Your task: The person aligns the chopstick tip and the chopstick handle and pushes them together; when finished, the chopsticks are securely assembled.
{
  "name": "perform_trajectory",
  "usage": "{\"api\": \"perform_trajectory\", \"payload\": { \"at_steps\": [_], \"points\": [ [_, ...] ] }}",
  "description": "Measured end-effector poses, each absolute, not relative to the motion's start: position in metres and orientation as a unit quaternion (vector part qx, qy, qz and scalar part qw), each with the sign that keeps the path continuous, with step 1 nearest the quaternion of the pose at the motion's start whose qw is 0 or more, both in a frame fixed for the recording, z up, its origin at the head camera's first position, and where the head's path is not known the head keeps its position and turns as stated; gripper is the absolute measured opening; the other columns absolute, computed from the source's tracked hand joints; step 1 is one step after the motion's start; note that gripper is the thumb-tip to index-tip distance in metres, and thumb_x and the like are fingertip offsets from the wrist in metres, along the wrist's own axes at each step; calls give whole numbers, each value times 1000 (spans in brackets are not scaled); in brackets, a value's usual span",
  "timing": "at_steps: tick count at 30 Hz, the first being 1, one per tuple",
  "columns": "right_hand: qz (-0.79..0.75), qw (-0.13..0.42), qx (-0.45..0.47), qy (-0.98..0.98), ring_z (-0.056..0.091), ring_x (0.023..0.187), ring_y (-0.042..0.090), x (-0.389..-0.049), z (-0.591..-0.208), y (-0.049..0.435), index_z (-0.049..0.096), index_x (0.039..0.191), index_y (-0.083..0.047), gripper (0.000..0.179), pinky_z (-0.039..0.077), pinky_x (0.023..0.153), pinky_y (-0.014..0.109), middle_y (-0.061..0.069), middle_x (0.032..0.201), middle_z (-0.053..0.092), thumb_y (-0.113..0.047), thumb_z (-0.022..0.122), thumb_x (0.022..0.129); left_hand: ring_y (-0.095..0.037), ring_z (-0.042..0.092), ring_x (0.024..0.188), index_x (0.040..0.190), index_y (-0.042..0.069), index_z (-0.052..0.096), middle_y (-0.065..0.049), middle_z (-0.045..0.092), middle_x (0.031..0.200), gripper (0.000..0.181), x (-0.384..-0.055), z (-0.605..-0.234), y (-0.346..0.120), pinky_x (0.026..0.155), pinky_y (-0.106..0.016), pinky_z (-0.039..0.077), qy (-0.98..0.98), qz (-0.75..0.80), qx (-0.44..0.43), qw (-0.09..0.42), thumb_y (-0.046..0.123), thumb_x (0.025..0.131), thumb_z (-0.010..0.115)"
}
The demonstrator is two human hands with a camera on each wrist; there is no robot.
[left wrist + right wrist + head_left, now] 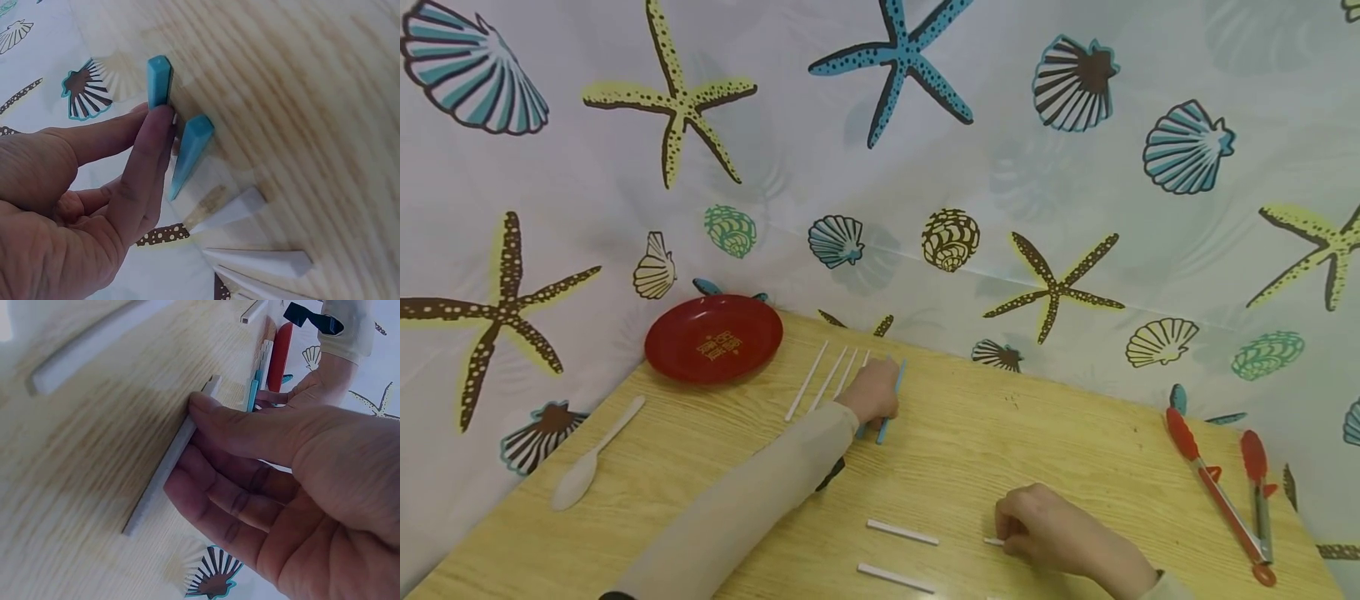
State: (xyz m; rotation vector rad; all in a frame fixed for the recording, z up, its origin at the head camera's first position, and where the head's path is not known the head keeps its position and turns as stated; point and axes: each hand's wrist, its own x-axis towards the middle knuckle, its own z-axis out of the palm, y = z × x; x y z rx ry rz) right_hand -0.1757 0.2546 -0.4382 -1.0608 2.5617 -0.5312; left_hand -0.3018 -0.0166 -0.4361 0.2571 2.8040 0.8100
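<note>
My left hand (874, 390) pinches a blue stick (159, 78) between thumb and fingers, at the right end of a row of sticks. A second blue stick (192, 140) lies just beside it on the table. Left of these, several white sticks (807, 382) lie side by side, partly hidden by my hand. Nearer the front, my right hand (1045, 523) holds a white stick (164, 469) between thumb and fingertips, low over the table. To its left lie two more white sticks, one farther back (902, 532) and one closer (895, 578).
At the back left corner stands a red plate (662, 362) with gold lettering. A white spoon (580, 479) lies along the left edge. Two red-tipped tongs, one longer (1225, 500) and one shorter (1261, 500), lie at the right. A patterned curtain (910, 183) hangs behind the wooden table.
</note>
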Motion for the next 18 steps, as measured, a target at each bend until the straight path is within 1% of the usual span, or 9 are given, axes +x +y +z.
{"api": "perform_trajectory", "payload": {
  "at_steps": [3,5,7,9,12,14,18],
  "points": [
    [-186,159,-372,896,50,65,-2,-175,-438,255,65,78,-17,21,47,57,20,-15,75,56,-2,79,82,-19,64,56,84,0,51,-10,57,67,22,-297,-430,-20,50,-23,51,954,263,113,86,-9,83,72],
    [-186,158,-371,896,50,64,-2,-176,-438,255,65,78,-17,20,47,57,20,-15,75,56,-3,79,82,-16,56,61,83,3,51,-6,53,70,24,-291,-423,-21,57,-24,49,955,250,146,67,-5,85,73],
    [-185,158,-371,896,49,64,-2,-176,-438,256,65,79,-17,20,47,57,20,-16,75,56,-3,79,82,-14,46,60,77,5,51,-3,48,68,26,-283,-417,-22,58,-26,47,953,233,190,45,0,85,75],
    [-183,156,-372,897,49,64,-2,-176,-438,256,65,78,-17,20,47,57,20,-16,74,55,-3,80,82,-11,45,56,73,6,53,1,49,64,27,-271,-411,-20,57,-25,48,948,216,231,40,5,86,77],
    [-182,153,-374,897,48,64,-2,-176,-438,256,65,78,-17,21,46,57,20,-16,74,55,-3,80,82,-8,47,52,70,9,57,4,52,61,29,-250,-407,-17,52,-23,48,941,182,281,59,16,85,80],
    [-182,151,-375,897,48,64,-2,-176,-438,256,64,78,-17,21,46,57,20,-16,74,55,-3,80,82,-6,51,56,72,12,61,6,57,67,26,-234,-406,-15,51,-22,47,936,155,306,81,22,84,82],
    [-182,152,-376,896,48,64,-2,-175,-438,255,64,77,-16,21,46,57,20,-17,73,55,-3,79,82,-4,53,61,79,14,65,8,61,76,25,-207,-409,-9,51,-20,45,921,125,348,122,29,79,85]
  ]
}}
